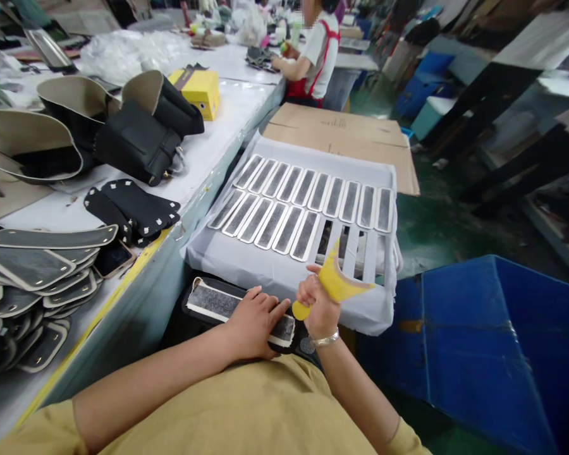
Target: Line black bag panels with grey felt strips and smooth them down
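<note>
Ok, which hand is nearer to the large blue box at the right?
Right. The right hand, gripping a yellow fan-shaped scraper, is left of the box, apart from it; the left hand lies farther left, on a long grey white-edged strip.

Both arms observed bare below the elbow. Left forearm (pixel 156 387) slants from lower left of frame up towards centre; left wrist (pixel 224 341) nearly straight. Left grip (pixel 250 321) palm down, fingers fanned, tips pointing up and right, thumb on the near side. Right forearm (pixel 358 382) rises from lower right, leaning inward to right wrist (pixel 330 352). Right grip (pixel 320 306) closed, fingers curled. Grips near each other, not touching, just below frame centre.
</note>
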`<state>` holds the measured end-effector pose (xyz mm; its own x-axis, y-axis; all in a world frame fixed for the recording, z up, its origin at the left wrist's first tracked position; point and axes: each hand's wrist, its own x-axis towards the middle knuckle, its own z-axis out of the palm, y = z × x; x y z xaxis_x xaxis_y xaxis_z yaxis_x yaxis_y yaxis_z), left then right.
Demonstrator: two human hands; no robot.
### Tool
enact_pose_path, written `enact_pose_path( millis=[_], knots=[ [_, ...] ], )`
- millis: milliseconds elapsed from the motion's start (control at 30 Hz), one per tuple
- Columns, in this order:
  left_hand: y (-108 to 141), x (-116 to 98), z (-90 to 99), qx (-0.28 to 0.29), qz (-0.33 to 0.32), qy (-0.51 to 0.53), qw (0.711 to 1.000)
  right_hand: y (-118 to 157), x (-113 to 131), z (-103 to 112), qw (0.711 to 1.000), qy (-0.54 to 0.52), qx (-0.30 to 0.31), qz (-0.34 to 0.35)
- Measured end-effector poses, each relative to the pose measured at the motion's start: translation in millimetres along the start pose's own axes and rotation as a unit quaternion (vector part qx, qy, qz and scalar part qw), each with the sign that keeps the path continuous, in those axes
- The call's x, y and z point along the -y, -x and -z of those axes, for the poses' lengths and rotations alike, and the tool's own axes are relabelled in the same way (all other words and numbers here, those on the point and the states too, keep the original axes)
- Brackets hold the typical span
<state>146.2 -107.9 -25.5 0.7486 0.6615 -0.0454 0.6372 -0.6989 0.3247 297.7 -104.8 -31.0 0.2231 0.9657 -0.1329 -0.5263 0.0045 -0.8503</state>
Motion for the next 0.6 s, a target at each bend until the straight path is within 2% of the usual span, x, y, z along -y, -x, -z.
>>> enact_pose_path(
  millis=[67, 133, 233, 333, 433, 600],
  knots=[
    [-3.9, -3.6, 3.2, 0.025, -0.034, -0.011, 0.999, 1.3, 12.0, 3.7, 0.998, -0.029, -0.042, 0.036],
    [-9.2, -5.9, 5.7, 0.052, -0.062, -0.006, 0.997, 9.6, 21.5, 10.8, 0.996, -0.044, -0.054, 0.048],
    [-15.4, -7.1, 7.3, 0.066, -0.064, -0.006, 0.996, 27.5, 25.4, 16.4, 0.992, -0.07, -0.081, 0.06],
    [-16.1, -7.7, 7.4, 0.063, -0.058, -0.017, 0.996, 39.3, 17.4, 10.7, 0.988, -0.082, -0.11, 0.063],
    [-13.8, -7.8, 6.9, 0.057, -0.061, -0.022, 0.996, 39.7, 5.1, 1.9, 0.986, -0.064, -0.133, 0.075],
    [-12.1, -5.2, 4.6, 0.052, -0.07, -0.016, 0.996, 30.9, -8.6, -7.0, 0.984, 0.054, -0.148, 0.08]
  ],
)
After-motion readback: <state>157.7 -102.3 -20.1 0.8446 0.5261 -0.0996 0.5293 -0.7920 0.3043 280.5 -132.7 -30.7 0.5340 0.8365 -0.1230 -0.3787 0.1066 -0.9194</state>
